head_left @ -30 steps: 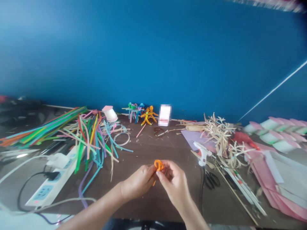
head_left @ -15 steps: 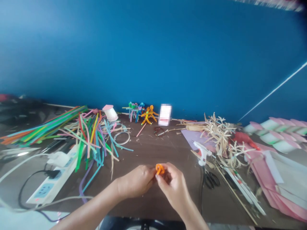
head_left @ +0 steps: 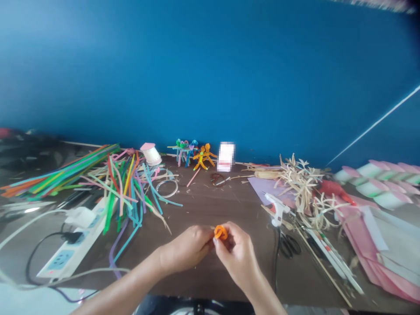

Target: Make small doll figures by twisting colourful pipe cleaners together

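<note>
An orange pipe cleaner twisted into a small loop (head_left: 221,232) is pinched between my left hand (head_left: 186,249) and my right hand (head_left: 236,258). Both hands hover over the dark brown tabletop (head_left: 203,205). The fingers of my right hand grip the loop from the near side, and my left fingertips press against its left end. Any loose end of the pipe cleaner is hidden behind my fingers.
Left of my hands lie loose coloured pipe cleaners (head_left: 126,192) and a white power strip (head_left: 70,256) with cables. To the right are a white glue gun (head_left: 278,209), black scissors (head_left: 290,246), dried straw strips (head_left: 303,188) and pink paper sheets (head_left: 370,245).
The orange loop and both hands have shifted slightly right and down. The loop's lower tail, visible a second ago, is now hidden behind my fingers.
</note>
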A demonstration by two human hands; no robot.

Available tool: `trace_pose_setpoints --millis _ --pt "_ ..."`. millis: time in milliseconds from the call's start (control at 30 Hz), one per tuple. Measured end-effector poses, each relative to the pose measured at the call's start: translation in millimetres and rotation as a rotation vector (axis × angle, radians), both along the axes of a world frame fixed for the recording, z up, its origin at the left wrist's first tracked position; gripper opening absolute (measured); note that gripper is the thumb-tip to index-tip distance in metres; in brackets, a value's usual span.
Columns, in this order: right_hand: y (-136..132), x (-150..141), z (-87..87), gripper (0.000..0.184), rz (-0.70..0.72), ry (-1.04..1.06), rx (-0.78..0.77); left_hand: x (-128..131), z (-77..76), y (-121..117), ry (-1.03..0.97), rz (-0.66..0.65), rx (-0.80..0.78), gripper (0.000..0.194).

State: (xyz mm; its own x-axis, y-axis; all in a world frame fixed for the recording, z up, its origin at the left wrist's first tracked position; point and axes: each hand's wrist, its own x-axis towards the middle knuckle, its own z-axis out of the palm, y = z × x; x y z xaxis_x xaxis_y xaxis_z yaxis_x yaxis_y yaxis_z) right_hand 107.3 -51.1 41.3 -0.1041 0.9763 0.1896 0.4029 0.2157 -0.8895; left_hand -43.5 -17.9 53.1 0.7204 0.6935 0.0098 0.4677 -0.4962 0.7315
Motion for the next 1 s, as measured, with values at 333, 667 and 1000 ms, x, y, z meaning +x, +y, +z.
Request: trace_pose_setpoints --millis 333,667,1000 --pt "4.3 -1.6 1.8 0.002 -0.057 0.084 -0.033 12.4 -17.6 -8.3 -0.232 0.353 0.001 0.017" --pt "3.9 0.4 -4.0 0.013 -0.08 -0.032 0.05 8.1 -31.2 -5.2 -0.044 0.228 0.24 0.021" --pt "1.9 0.3 -8.3 0.029 -0.072 -0.032 0.074 7.9 -24.3 -1.5 -0.025 0.166 0.186 0.018"
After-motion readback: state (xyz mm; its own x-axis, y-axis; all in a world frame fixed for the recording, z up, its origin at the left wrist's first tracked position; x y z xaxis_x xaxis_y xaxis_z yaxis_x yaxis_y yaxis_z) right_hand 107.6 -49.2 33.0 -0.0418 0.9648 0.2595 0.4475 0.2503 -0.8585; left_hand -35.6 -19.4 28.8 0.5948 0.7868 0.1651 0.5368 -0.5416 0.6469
